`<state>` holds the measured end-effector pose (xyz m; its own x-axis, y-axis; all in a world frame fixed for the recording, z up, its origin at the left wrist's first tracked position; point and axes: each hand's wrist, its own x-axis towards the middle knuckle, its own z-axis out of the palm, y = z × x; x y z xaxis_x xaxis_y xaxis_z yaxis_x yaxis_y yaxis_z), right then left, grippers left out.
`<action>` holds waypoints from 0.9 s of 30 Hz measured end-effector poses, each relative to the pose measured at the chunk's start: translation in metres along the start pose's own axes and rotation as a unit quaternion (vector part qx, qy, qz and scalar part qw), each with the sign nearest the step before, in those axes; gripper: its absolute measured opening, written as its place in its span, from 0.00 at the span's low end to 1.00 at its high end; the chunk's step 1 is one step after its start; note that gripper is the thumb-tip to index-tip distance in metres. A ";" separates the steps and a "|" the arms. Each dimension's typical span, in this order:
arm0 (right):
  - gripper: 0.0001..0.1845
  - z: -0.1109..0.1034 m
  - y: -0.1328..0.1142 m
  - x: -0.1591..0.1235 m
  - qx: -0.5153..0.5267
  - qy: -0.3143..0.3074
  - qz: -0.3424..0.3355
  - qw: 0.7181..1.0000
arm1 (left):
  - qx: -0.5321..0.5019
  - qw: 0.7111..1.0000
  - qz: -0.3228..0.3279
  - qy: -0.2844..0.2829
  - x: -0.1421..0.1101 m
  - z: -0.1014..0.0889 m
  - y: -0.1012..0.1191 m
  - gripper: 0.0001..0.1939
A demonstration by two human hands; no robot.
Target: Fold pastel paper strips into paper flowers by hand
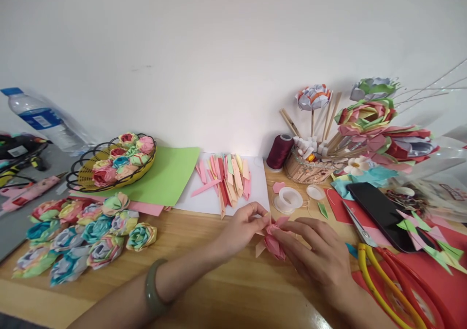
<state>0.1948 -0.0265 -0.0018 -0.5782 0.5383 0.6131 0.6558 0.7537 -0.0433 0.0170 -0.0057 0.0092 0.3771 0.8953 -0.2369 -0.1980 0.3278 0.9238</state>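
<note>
Running across the back, a plain white wall (219,66) meets the wooden worktop (204,295). On it, a green sheet (175,173) lies left of centre, next to a white sheet (259,188). A yellow basket (82,173) of paper flowers rests partly on the green; more paper flowers (97,229) sit in front of it. Right of the white sheet stands a dark thread spool (280,152).

Nearer, the right hand (319,251) lays its fingers over a pink paper flower (274,246), held between both hands just in front of the white sheet. The left hand (248,227) has a narrow grip, thumb and finger pinching the flower's upper edge. The step looks like fitting folded pieces together; the next move seems to call for steady pressure with one hand and careful placing with the other. Folded paper strips (228,183) lie within reach on the white sheet.
</note>
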 end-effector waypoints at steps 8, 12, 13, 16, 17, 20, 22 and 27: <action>0.14 0.000 -0.003 -0.004 0.074 0.028 0.022 0.997 | -0.188 0.968 -0.109 -0.127 -0.005 0.004 -0.001 0.18; 0.15 0.002 -0.002 -0.005 0.067 0.029 0.021 0.997 | -0.206 0.959 -0.150 -0.124 -0.008 0.010 -0.001 0.20; 0.15 0.002 -0.002 -0.005 0.067 0.024 0.018 0.997 | -0.192 0.963 -0.153 -0.112 -0.009 0.011 -0.002 0.20; 0.13 0.003 -0.002 -0.004 0.067 0.027 0.013 0.997 | -0.155 0.978 -0.119 -0.073 -0.011 0.016 -0.005 0.19; 0.13 0.003 -0.003 -0.004 0.067 0.029 0.012 0.997 | -0.147 0.981 -0.107 -0.066 -0.011 0.018 -0.007 0.20; 0.15 0.005 -0.004 -0.004 0.070 0.024 0.009 0.997 | -0.139 0.983 -0.109 -0.046 -0.011 0.018 -0.011 0.21; 0.16 0.006 -0.004 -0.005 0.073 0.015 0.008 0.997 | -0.153 0.980 -0.123 -0.030 -0.012 0.018 -0.012 0.19; 0.18 0.006 -0.005 -0.007 0.082 0.003 0.000 0.997 | -0.218 0.963 -0.159 -0.016 -0.014 0.018 -0.009 0.17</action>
<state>0.1928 -0.0317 -0.0105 -0.5751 0.5360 0.6180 0.5668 0.8058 -0.1714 0.0294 -0.0268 0.0097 0.5079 0.7208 -0.4716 -0.4262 0.6861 0.5896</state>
